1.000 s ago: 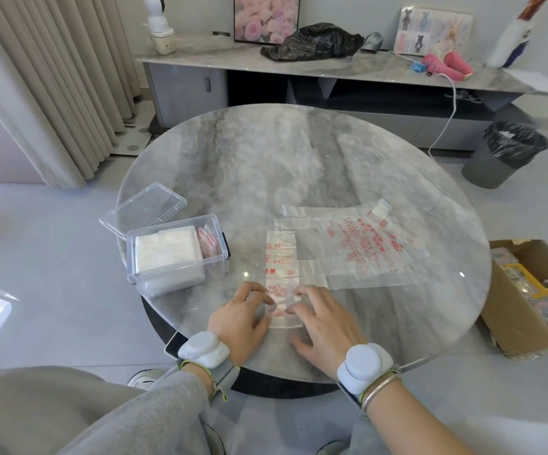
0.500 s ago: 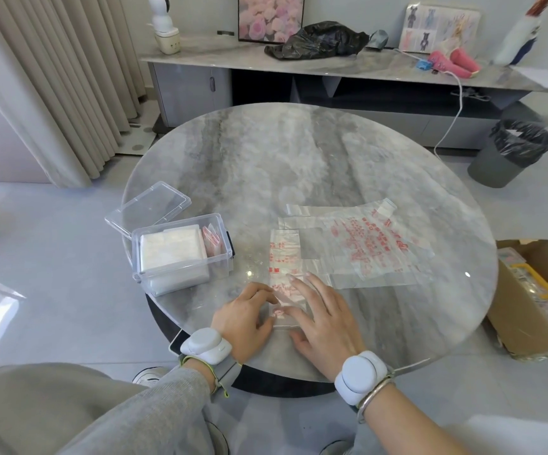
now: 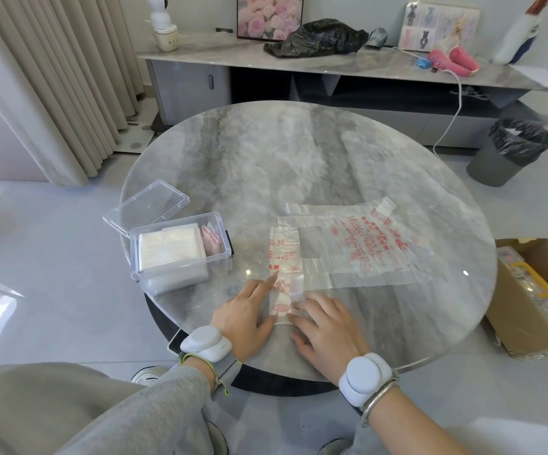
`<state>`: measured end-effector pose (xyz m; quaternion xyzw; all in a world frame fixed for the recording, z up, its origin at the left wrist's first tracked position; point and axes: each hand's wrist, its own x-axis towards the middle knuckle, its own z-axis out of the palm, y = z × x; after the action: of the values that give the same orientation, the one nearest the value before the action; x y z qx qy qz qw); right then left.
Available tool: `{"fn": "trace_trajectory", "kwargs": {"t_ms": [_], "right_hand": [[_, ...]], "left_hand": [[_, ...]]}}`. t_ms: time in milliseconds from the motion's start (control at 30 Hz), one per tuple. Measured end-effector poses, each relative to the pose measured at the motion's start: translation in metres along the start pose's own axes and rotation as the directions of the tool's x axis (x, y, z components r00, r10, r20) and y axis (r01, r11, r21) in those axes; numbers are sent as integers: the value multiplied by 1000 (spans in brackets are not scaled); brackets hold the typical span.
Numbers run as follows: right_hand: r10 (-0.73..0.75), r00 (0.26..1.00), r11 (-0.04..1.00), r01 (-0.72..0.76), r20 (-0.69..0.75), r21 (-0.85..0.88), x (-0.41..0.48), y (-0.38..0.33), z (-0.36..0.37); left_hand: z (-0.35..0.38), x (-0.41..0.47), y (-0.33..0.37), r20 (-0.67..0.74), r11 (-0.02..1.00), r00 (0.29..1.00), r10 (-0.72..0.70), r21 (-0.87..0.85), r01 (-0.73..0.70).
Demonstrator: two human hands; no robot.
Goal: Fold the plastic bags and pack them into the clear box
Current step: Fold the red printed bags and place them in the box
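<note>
A clear plastic bag folded into a narrow strip (image 3: 284,257) with red print lies on the round marble table (image 3: 299,159), running away from me. My left hand (image 3: 244,318) presses flat on the strip's near left edge, index finger stretched along it. My right hand (image 3: 328,326) lies flat at its near right edge. A second bag (image 3: 364,244), spread flat with red lettering, lies to the right, partly under the strip. The clear box (image 3: 180,251) stands at the left, holding a white folded stack and some red-printed folded bags.
The box's clear lid (image 3: 148,205) lies behind it at the table's left edge. A cardboard carton (image 3: 528,290) with items sits on the floor at the right. A grey bin (image 3: 512,149) and a long sideboard (image 3: 331,70) stand beyond the table.
Both hands stay on the strip's near end. The right hand's fingers, reaching forward over the strip half a second ago, have drawn back to its right edge; the left index finger has stretched forward.
</note>
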<state>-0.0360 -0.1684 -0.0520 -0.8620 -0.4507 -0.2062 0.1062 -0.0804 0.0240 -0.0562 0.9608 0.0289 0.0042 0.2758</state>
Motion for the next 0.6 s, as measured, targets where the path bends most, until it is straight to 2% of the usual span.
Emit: {"fn": "trace_trajectory", "kwargs": {"t_ms": [300, 433, 600], "right_hand": [[-57, 995, 996, 52, -76, -67, 1, -1, 7], [-62, 996, 993, 55, -62, -109, 1, -1, 9], [-26, 998, 1000, 26, -49, -3, -2, 4, 23]], "left_hand": [[-1, 0, 1, 3, 1000, 1000, -17, 4, 17], [-2, 0, 1, 9, 1000, 1000, -19, 4, 19], [-2, 0, 1, 4, 1000, 1000, -19, 6, 19]]}}
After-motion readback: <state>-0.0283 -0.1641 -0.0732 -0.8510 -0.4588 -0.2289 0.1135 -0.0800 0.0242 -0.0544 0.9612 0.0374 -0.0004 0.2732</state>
